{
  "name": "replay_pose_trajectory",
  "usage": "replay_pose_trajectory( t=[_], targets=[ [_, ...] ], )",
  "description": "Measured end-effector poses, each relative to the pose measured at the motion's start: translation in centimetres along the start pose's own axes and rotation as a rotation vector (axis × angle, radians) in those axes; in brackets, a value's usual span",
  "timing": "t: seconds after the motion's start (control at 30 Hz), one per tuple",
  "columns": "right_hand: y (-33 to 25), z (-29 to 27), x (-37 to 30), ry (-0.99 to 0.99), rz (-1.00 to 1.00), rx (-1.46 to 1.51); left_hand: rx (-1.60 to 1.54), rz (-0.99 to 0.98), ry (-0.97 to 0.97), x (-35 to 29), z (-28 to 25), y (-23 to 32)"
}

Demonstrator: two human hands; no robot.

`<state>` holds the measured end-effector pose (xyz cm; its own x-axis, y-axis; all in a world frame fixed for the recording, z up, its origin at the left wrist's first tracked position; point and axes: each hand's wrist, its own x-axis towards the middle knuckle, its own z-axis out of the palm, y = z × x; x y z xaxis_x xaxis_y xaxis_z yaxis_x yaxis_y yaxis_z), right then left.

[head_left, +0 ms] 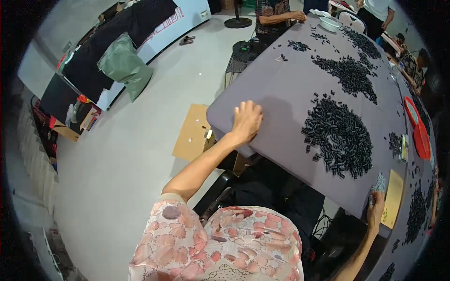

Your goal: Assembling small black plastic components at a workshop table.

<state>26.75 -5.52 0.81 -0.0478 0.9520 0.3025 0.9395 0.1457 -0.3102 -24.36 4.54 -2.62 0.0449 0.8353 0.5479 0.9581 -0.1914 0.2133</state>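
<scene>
Left hand (247, 122): fingers curled down over the table's corner, back of the hand uppermost; whether it pinches something or is bare, I can't tell from here.
Right hand (376, 206): fingers bent at the near edge, right against the pale bits (380, 181); whether it grasps any is hidden.
Black heap (340, 136): on the table (262, 86), between the two hands, likely put there so both can reach it.
Pale bits: apart from the black heap, presumably so they don't mix, just beside the yellow card (393, 196).
Carton (191, 133): below the left corner, flap spread; probably kept there to be handy for the left hand.
Far end: a co-worker's hand (299, 16) at the edge, near a bowl (329, 24).
</scene>
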Motion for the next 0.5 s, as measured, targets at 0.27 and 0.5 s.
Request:
replay_pose_trajectory(
  t=[0.27,0.5],
  targets=[
    [0.3,0.1,-0.2,0.02,0.012,-0.036,0.135,-0.179,0.084,-1.2,-1.8,-6.3],
    [-0.6,0.1,-0.2,0.033,0.004,-0.002,0.08,-0.442,0.251,-2.1,-2.5,-11.0]
  ],
)
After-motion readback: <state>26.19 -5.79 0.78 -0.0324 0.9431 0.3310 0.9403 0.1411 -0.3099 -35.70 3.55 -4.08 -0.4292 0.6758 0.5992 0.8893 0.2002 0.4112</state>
